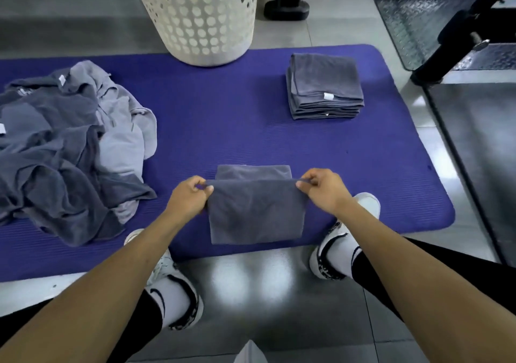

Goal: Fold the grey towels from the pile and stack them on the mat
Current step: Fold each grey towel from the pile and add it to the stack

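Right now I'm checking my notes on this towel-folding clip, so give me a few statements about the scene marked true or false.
1. Both hands pinch the towel being folded: left hand and right hand at its upper corners. True.
2. The folded stack sits inside the laundry basket. False: it sits on the purple mat, right of the basket.
3. The unfolded pile lies on the mat's left side. True.
4. The basket is dark blue. False: it is white and perforated.
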`<control>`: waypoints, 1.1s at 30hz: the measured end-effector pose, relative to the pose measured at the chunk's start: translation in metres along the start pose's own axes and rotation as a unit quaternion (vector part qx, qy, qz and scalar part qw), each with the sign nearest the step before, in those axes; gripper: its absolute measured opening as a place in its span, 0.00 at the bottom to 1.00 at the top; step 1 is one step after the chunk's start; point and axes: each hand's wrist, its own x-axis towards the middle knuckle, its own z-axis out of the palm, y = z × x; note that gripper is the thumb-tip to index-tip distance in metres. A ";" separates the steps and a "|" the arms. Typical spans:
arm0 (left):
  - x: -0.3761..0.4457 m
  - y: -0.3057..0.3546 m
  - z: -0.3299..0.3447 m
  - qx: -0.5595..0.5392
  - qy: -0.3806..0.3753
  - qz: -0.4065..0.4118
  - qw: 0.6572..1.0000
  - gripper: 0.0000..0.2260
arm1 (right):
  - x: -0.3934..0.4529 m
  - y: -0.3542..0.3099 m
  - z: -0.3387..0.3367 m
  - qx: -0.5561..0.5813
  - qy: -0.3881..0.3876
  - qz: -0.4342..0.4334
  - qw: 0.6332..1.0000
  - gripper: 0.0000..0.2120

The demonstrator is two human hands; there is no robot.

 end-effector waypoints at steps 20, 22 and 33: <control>0.134 -0.015 0.035 0.099 -0.077 0.029 0.992 0.19 | 0.156 0.038 0.045 -0.107 -0.101 0.019 0.989 0.20; 0.138 -0.007 0.033 0.159 -0.146 0.056 0.975 0.27 | 0.159 0.034 0.043 -0.137 -0.145 0.017 0.980 0.25; 0.164 0.024 0.035 0.341 -0.262 0.032 0.902 0.17 | 0.178 0.016 0.030 -0.187 -0.273 0.062 0.942 0.15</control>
